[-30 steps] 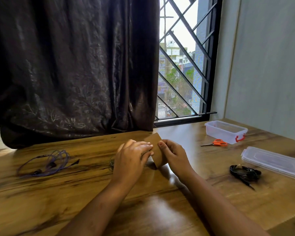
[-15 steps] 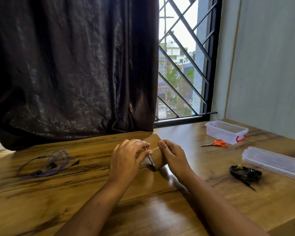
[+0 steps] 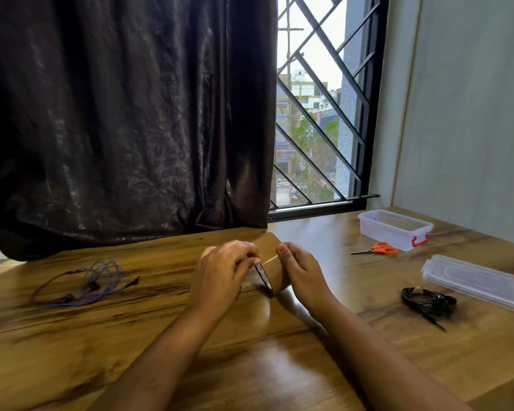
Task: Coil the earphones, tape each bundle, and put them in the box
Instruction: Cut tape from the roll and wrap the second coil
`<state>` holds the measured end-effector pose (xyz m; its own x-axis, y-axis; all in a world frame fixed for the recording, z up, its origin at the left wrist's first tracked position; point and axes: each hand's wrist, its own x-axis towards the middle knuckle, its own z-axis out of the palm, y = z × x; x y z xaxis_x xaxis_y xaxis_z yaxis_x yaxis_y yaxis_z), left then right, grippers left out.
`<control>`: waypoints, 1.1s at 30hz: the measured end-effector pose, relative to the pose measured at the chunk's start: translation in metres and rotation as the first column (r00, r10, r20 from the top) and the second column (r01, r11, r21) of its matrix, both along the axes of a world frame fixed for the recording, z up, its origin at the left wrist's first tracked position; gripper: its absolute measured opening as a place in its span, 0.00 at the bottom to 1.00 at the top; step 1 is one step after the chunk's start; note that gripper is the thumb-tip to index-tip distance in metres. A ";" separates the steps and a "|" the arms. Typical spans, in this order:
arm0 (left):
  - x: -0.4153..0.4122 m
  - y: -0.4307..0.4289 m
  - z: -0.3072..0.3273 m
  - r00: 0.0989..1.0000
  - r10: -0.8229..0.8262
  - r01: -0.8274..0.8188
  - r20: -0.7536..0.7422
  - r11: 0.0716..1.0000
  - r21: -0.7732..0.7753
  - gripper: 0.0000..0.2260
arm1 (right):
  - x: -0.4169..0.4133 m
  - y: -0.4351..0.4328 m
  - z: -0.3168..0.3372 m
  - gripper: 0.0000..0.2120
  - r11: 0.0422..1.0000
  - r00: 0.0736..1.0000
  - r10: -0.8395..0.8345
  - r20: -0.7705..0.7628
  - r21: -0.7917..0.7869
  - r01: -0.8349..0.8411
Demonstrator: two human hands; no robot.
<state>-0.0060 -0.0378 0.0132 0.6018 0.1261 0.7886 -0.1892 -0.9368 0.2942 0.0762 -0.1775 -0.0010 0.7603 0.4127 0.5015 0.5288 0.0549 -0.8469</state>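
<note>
While the right grip wraps round the far side of the brown tape roll and holds it on edge on the tabletop, the left grip has its fingers curled, fingertips pinched at the roll's near rim as if picking for the loose end. Both are bare hands closed on the roll; I cannot tell whether any tape has lifted yet.

To the left lie the purple earphones, a loose tangle, not taped. To the right, near the edge, the black earphones sit coiled; no tape shows on them from here. Beyond them the clear lid lies flat, and farther back the box stands open with the orange scissors just beside it. All are well apart from the hands.

As I judge it, the risks are plain. The end may tear into a sliver if a nail lifts only one corner. A pulled strip could fold onto itself or stick to the fingers, since the scissors are out of reach while both hands are busy. The roll may also skid if the right grip slackens.

No writing is readable: the roll's side face shows a dark speckled pattern too small to make out, and the box bears only a red clasp.
</note>
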 end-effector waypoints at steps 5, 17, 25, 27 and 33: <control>-0.002 -0.003 -0.001 1.000 0.019 -0.020 0.016 0.999 0.026 0.04 | 0.000 -0.001 0.000 0.11 1.000 1.000 -0.003 0.011 -0.002 0.003; -0.004 0.001 -0.001 0.992 0.115 -0.121 0.046 0.978 0.171 0.10 | -0.001 -0.001 0.000 0.08 0.995 0.988 -0.050 0.144 -0.081 0.062; -0.007 0.000 0.005 0.988 0.152 -0.148 0.005 0.950 0.274 0.13 | -0.005 -0.003 0.002 0.07 0.991 0.974 -0.029 0.225 -0.120 0.057; -0.006 0.002 0.005 0.990 0.141 -0.136 -0.005 0.963 0.231 0.13 | -0.004 -0.002 0.001 0.06 0.990 0.975 -0.026 0.222 -0.133 0.056; -0.004 0.000 0.007 0.991 0.132 -0.128 0.002 0.958 0.256 0.08 | -0.004 -0.003 0.002 0.06 0.990 0.977 -0.022 0.213 -0.128 0.050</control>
<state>-0.0103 -0.0381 0.0207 0.6059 0.0002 0.7956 -0.0581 -0.9973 0.0444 0.0721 -0.1807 0.0012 0.6589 0.4603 0.5949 0.6957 -0.0722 -0.7147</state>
